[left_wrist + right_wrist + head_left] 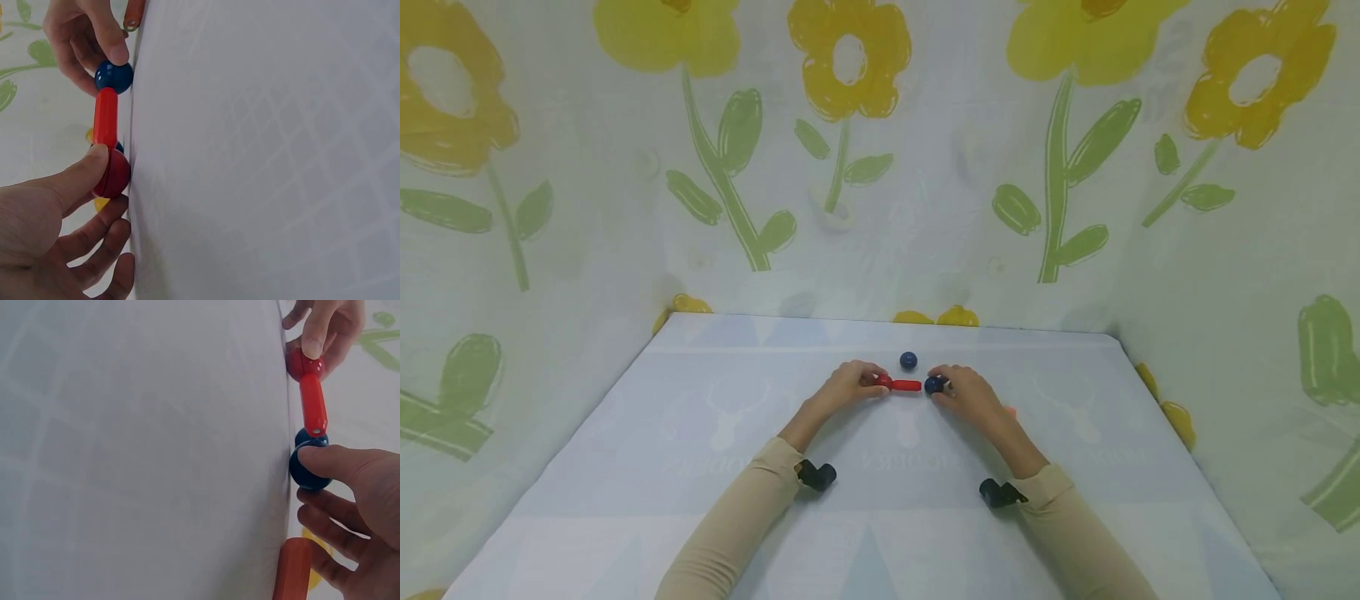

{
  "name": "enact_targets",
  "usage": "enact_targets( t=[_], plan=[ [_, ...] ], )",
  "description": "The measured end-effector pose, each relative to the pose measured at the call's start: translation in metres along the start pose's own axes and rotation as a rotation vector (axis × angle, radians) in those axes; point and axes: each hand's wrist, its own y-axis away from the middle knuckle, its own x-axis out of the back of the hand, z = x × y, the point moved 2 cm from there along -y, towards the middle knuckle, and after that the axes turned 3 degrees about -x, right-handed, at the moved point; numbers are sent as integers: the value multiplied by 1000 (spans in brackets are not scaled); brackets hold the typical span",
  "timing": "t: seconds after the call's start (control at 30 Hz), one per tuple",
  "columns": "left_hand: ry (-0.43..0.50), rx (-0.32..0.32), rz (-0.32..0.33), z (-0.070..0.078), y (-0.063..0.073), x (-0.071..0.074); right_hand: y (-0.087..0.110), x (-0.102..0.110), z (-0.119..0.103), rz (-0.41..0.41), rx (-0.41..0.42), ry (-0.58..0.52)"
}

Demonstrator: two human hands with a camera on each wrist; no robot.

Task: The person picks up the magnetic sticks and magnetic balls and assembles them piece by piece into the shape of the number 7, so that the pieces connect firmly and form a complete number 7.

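My left hand (852,384) pinches a red ball (112,175) between thumb and fingers. From that ball a red rod (906,386) points right, toward the other hand. My right hand (967,392) pinches a dark blue ball (310,465) with thumb and fingertips. In the head view a small gap separates the rod's free end from this blue ball. The rod's end shows a pale metallic spot in the right wrist view. A second dark blue ball (908,361) lies on the table just beyond the two hands.
An orange rod (292,569) lies by the right hand, mostly hidden behind it in the head view. The white table (880,483) has faint printed patterns. Flower-print curtains (917,192) stand around its back and sides. Each wrist wears a black camera (817,475).
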Motion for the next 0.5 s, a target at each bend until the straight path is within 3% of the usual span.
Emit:
enact_targets(
  t=[0.5],
  plan=[
    [1, -7, 7, 2, 1, -1, 1, 2, -8, -58, -51, 18]
  ],
)
